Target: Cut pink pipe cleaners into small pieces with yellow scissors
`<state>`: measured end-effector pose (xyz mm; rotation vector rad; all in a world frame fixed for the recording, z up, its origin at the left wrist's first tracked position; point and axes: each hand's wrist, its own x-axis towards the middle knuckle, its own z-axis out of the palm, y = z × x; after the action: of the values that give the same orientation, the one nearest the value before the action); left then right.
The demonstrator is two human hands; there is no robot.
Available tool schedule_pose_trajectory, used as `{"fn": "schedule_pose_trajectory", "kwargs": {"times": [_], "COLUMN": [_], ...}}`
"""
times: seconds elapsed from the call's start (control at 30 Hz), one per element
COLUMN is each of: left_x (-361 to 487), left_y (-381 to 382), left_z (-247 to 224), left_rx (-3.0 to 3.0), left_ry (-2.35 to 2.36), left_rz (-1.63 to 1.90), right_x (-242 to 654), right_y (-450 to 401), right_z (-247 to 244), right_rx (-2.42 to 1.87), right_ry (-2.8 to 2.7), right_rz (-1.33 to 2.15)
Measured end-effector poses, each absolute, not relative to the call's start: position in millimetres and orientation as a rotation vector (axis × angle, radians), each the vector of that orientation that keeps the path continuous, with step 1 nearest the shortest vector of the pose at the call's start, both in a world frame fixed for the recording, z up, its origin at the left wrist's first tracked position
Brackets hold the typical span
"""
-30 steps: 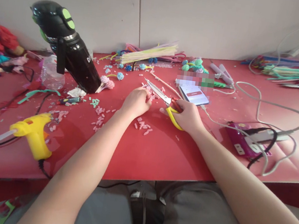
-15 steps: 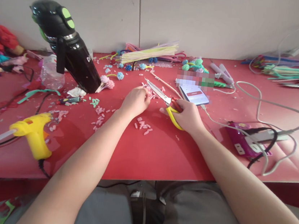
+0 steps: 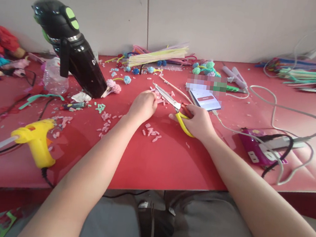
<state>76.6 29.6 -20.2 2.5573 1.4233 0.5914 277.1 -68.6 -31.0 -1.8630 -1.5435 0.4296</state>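
Your bench is red. Your scissors have yellow and red handles and silver blades. The glue gun is yellow. The bottle is black with light green patches. The little cut bits are pink, and the wall is pale grey.

hands: 2 | scissors: 2 | glue gun: 1 | phone: 1 | black flask: 1

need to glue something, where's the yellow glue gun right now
In the head view, the yellow glue gun lies at the left, nearer than the black bottle.
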Motion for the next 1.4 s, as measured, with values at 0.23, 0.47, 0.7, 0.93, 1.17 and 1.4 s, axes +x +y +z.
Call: {"fn": "schedule_pose_trajectory", "kwargs": {"times": [0.23,0.47,0.7,0.93,1.17,1.4], "left_x": [72.8,69.5,64.2,60.4,57.7,53.5], "left_y": [26.3,23.9,25.6,27.1,26.7,14.9], "left_z": [-12.5,-12.2,-8.7,-9.4,-10.9,-5.5], "left_rx": [2.555,2.486,2.240,2.177,2.061,1.903], "left_ry": [1.413,1.393,1.391,1.400,1.225,1.082], "left_rz": [0.588,0.729,0.890,0.924,0.996,0.990], "right_x": [276.5,277.6,278.6,276.9,279.6,279.9], "right_y": [-68.3,-67.6,-67.1,-68.2,-67.8,-68.4], "right_z": [-30.8,-33.4,-33.8,-31.3,-34.4,-34.4], "right_rx": [-1.865,-1.843,-1.840,-1.857,-1.843,-1.752], "right_ry": [-1.536,-1.519,-1.507,-1.506,-1.517,-1.458], "right_rz": [0.444,0.438,0.442,0.447,0.456,0.496]}}
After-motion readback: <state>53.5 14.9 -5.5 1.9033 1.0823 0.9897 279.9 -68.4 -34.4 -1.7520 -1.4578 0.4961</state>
